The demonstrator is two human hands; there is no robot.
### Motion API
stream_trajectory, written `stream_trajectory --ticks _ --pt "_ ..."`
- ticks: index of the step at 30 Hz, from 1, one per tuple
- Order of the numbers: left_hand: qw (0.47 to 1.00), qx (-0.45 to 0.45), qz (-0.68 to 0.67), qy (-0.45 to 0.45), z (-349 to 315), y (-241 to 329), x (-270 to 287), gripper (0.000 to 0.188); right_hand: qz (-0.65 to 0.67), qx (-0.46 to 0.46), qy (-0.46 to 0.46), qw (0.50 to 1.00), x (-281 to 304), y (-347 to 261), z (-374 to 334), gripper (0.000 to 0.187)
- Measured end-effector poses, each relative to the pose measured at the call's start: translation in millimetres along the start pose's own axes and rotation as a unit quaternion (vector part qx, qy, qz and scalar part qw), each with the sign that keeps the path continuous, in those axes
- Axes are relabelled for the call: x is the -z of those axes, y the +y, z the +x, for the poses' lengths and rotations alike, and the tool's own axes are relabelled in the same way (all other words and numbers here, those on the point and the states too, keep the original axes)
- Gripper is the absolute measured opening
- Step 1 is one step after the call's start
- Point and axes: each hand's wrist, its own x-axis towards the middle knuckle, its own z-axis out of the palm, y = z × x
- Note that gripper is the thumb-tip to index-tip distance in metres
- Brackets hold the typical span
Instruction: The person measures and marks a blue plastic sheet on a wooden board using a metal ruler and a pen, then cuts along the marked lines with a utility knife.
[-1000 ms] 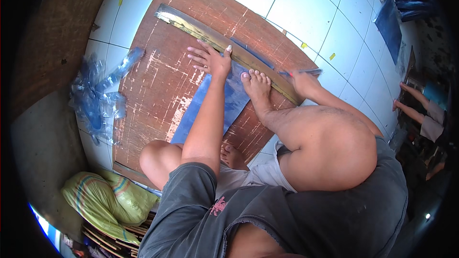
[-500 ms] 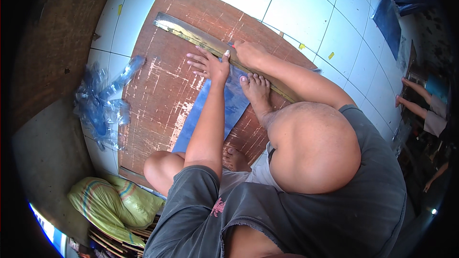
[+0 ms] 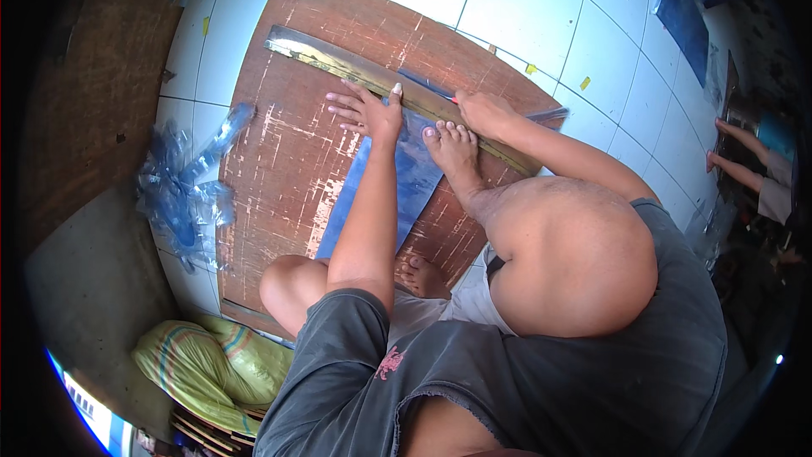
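Observation:
My left hand (image 3: pixel 372 114) presses down with fingers spread on the worn board, its thumb on a long metal straightedge (image 3: pixel 334 63). Under the bar runs a blue plastic sheet (image 3: pixel 414 173), which reaches back toward my body. My right hand (image 3: pixel 486 114) is closed at the bar's far side, round a small tool with a red part (image 3: pixel 455 100), apparently a cutter; most of it is hidden. A narrow blue strip of the sheet (image 3: pixel 419 80) shows along the far edge of the bar. My bare foot (image 3: pixel 457 152) rests at the near edge of the bar, on the sheet.
The brown scratched board (image 3: pixel 279 169) lies on white floor tiles (image 3: pixel 524 0). Crumpled clear-blue plastic scraps (image 3: pixel 182 186) lie to its left, and a yellow-green woven sack (image 3: pixel 203 364) sits at lower left. Another person's legs (image 3: pixel 744 152) show at far right.
My right hand has slid along the straightedge toward the right and nearer to me. A blue strip now shows beyond the bar where that hand was. My left hand stays in place.

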Motion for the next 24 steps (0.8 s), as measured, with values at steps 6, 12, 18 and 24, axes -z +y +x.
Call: stream_trajectory --ticks 6,12,18,24 --pt "1.000 0.008 0.011 -0.022 3.5 -5.2 0.9 0.128 -0.028 -0.032 -0.053 0.998 -7.4 38.0 -38.5 0.026" --pt "1.000 0.001 0.010 -0.024 5.7 -4.1 -1.6 0.129 0.068 -0.049 0.095 0.992 -12.8 40.8 -38.3 0.026" --pt "1.000 0.005 0.008 -0.022 6.2 -8.0 3.2 0.128 0.137 0.086 0.267 0.950 3.1 26.1 6.4 0.025" --pt "1.000 0.001 0.004 -0.018 2.9 0.7 -5.3 0.131 0.073 0.246 0.329 0.909 14.3 49.3 61.6 0.030"
